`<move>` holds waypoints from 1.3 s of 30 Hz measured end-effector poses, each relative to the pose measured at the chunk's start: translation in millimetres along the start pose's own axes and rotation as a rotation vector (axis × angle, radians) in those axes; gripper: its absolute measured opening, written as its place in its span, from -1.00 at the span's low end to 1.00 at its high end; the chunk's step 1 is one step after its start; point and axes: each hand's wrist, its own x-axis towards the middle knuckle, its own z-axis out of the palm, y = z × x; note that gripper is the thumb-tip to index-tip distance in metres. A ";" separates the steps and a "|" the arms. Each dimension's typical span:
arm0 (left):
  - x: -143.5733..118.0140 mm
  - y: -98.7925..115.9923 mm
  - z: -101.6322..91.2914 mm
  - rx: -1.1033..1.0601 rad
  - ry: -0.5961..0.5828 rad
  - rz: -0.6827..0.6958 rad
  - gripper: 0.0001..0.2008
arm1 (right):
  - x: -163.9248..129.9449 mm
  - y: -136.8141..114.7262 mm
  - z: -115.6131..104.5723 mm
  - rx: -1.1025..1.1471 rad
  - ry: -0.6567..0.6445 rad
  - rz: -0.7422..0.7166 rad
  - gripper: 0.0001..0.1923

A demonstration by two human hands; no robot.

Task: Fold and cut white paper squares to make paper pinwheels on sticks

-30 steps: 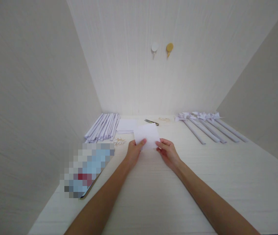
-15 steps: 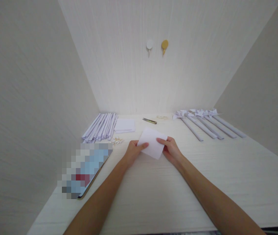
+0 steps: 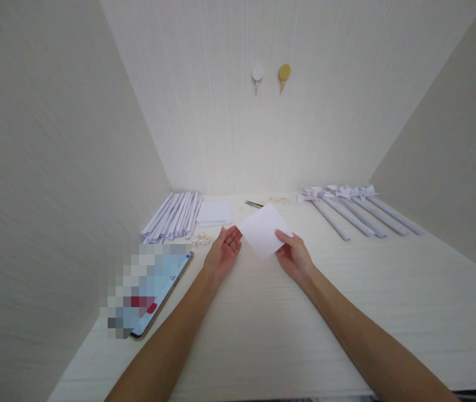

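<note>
A white square sheet of paper point(image 3: 263, 231) is held above the table by its right side, one corner pointing away from me. My right hand point(image 3: 294, 254) pinches it, thumb on top and fingers underneath. My left hand point(image 3: 225, 251) is turned palm up beside the paper's left corner, fingers slightly curled and apart, holding nothing. Behind the paper lie small scissors or thread snips point(image 3: 253, 204), partly covered by it. A stack of white paper squares point(image 3: 214, 214) rests beyond my left hand.
Rolled white paper sticks point(image 3: 173, 218) lie bundled at the left. Small pale bits point(image 3: 201, 240) sit near them. A phone point(image 3: 166, 290), partly pixelated, lies at the front left. Several paper pinwheels on sticks point(image 3: 355, 209) lie at the back right. Two hooks point(image 3: 284, 72) are on the wall.
My left hand has let go of the paper and turned palm up. The paper, still in my right hand, has rotated and now partly covers the snips.
</note>
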 end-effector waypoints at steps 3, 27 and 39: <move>-6.2 -11.1 5.8 0.150 -0.119 0.004 -0.91 | -4.1 5.0 3.7 -0.049 -0.041 0.006 -0.76; -2.2 4.1 6.4 -0.010 0.107 0.065 -0.90 | 8.7 -12.8 -7.7 -0.021 0.026 -0.099 -0.75; -3.7 5.8 10.2 0.001 0.150 0.003 -0.86 | 121.2 -14.6 14.4 -1.508 -0.023 -0.559 -0.82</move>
